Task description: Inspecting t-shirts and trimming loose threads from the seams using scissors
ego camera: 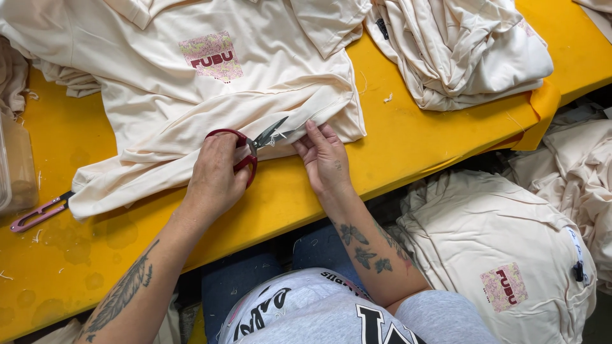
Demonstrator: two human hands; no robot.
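Observation:
A cream T-shirt (210, 95) with a pink and red chest print lies spread on the yellow table (408, 146). My left hand (215, 175) grips red-handled scissors (252, 145), whose open blades point right at the shirt's bottom hem. A loose thread sits at the blade tips. My right hand (324, 156) pinches and holds down the hem just to the right of the blades.
A pile of crumpled cream shirts (459, 51) lies at the table's far right. A pink thread snipper (38, 213) rests at the left, beside a clear plastic container (16, 165). More folded cream shirts (497, 255) are stacked below the table edge on the right.

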